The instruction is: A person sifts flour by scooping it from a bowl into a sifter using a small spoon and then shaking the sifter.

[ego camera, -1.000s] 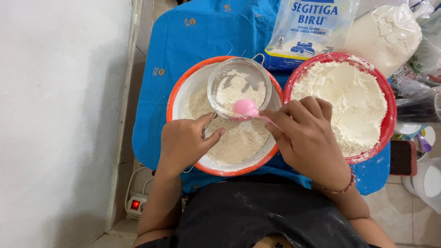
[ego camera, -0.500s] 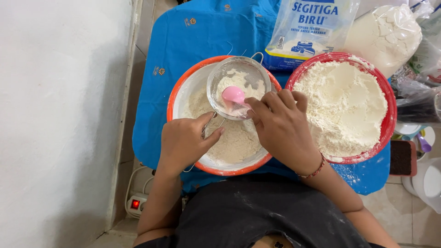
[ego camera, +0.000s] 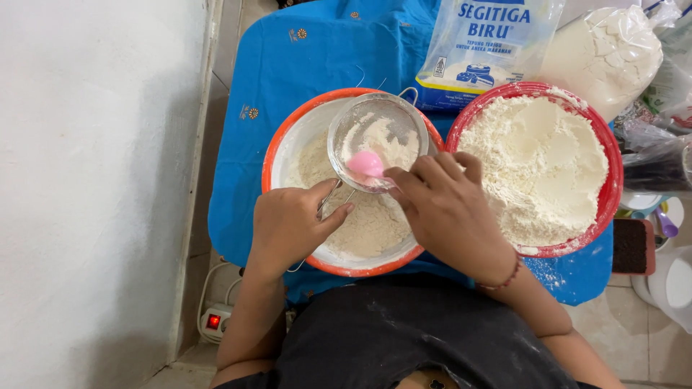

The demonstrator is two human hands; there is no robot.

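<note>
Left hand point(ego camera: 288, 227): closed on handle of round metal mesh sieve point(ego camera: 375, 140), over orange-rimmed bowl of flour point(ego camera: 288, 137). Right hand point(ego camera: 447, 212): gripping pink plastic spoon point(ego camera: 366, 164) inside sieve.

A blue cloth point(ego camera: 317, 65) carries two orange-rimmed flour bowls point(ego camera: 288, 137) and flour bags point(ego camera: 483, 50).

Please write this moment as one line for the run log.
left hand: holds sieve handle | right hand: pink spoon in sieve | sieve over left bowl | right bowl: flour
</note>
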